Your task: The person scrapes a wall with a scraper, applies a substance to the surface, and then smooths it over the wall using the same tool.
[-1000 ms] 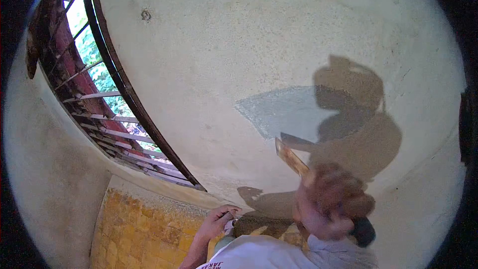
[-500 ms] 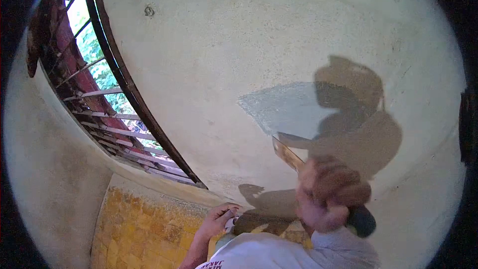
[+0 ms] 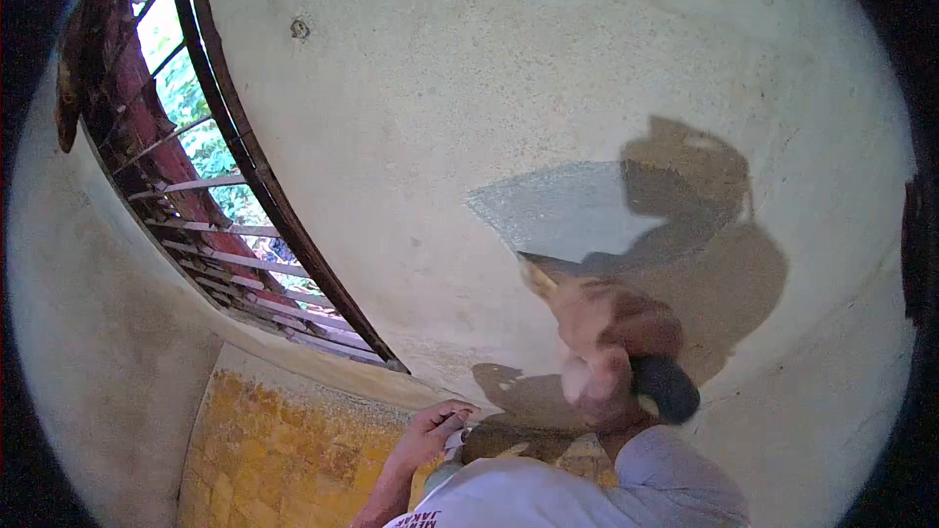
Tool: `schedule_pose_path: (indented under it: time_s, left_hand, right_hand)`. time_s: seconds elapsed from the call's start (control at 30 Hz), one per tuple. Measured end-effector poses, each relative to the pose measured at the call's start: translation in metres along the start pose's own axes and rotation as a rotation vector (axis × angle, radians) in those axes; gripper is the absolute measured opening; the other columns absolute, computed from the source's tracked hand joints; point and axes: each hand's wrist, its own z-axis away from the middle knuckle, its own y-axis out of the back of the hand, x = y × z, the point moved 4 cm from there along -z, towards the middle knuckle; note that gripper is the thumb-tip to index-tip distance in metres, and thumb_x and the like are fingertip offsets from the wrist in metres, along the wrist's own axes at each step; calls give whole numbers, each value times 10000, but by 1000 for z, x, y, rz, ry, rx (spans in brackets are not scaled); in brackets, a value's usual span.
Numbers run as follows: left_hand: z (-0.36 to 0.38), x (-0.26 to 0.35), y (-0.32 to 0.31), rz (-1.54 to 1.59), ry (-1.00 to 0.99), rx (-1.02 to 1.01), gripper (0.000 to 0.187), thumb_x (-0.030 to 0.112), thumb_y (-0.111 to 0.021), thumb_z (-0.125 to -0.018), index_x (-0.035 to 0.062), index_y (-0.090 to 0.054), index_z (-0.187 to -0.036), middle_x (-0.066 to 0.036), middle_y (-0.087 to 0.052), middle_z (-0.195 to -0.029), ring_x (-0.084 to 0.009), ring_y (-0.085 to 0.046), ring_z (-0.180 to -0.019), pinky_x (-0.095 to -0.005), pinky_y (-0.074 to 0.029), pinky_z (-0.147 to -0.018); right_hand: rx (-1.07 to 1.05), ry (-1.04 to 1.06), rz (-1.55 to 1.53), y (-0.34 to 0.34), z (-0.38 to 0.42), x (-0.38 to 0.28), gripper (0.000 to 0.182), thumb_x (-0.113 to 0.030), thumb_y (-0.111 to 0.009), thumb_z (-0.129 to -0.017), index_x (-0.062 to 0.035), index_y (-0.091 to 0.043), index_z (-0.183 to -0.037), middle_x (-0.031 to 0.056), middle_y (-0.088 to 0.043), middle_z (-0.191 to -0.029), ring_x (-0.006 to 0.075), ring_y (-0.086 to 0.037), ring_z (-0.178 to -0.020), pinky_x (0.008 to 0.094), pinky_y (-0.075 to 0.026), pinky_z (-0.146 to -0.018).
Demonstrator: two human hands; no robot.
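My right hand point(image 3: 611, 337), slightly blurred, is closed round the dark handle point(image 3: 667, 389) of a scraper. The scraper's blade point(image 3: 538, 281) points up and left and meets the wall at the lower edge of a grey patch point(image 3: 567, 205). Shadows of my head and arm fall across the patch's right part. Low in the view, my left hand point(image 3: 435, 427) has its fingers curled round a small whitish object point(image 3: 455, 442), partly hidden, which I cannot make out.
A barred window point(image 3: 245, 181) with a dark frame curves down the left side, with foliage behind it. Yellow floor tiles point(image 3: 284, 440) show at the lower left. The pale wall point(image 3: 411, 117) has small holes near the top.
My right hand and the scraper have moved left and slightly up along the wall. My left hand has stayed in nearly the same place.
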Motion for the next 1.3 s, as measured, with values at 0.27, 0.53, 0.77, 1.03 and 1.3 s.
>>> schedule_pose_path:
  time_s: [0.27, 0.53, 0.77, 1.03, 1.3]
  left_hand:
    - [-6, -14, 2, 58, -45, 7, 196, 162, -501, -891, 43, -599, -1012, 26, -538, -738, -44, -474, -605, -197, -366, -487]
    - [-6, -12, -1, 8, -82, 18, 214, 187, -520, -882, 45, -597, -1022, 28, -544, -774, -51, -476, -672, -203, -391, -579]
    - [-5, -14, 0, 42, -8, -3, 204, 175, -513, -885, 49, -606, -1016, 24, -554, -823, -57, -479, -693, -204, -394, -592]
    - [0, -11, -1, 40, 44, -16, 206, 172, -497, -894, 51, -605, -1020, 9, -566, -781, -47, -479, -603, -201, -379, -471]
    - [-2, -12, 0, 3, -45, -7, 201, 144, -485, -892, 43, -595, -1028, 0, -572, -798, -56, -493, -597, -196, -389, -495]
  right_hand:
    - [201, -114, -62, -9, 3, -5, 377, -386, -608, -805, -131, -358, -682, -3, -410, -528, 136, -422, -455, 320, -409, -467]
    - [220, -273, -183, -5, 3, 3, 176, -161, -661, -772, -106, -494, -758, 25, -506, -598, 173, -509, -534, 341, -432, -475]
    - [-291, -493, 124, 21, 17, -16, 138, -91, -648, -756, -73, -516, -794, 35, -533, -608, 172, -524, -548, 370, -469, -562]
    - [258, 71, -310, -4, 4, -19, 176, -61, -668, -699, -67, -498, -743, 39, -531, -595, 216, -535, -531, 391, -470, -556]
    - [316, -60, -190, 1, 16, -14, 330, -292, -637, -769, -131, -398, -610, -27, -444, -554, 126, -440, -488, 309, -372, -460]
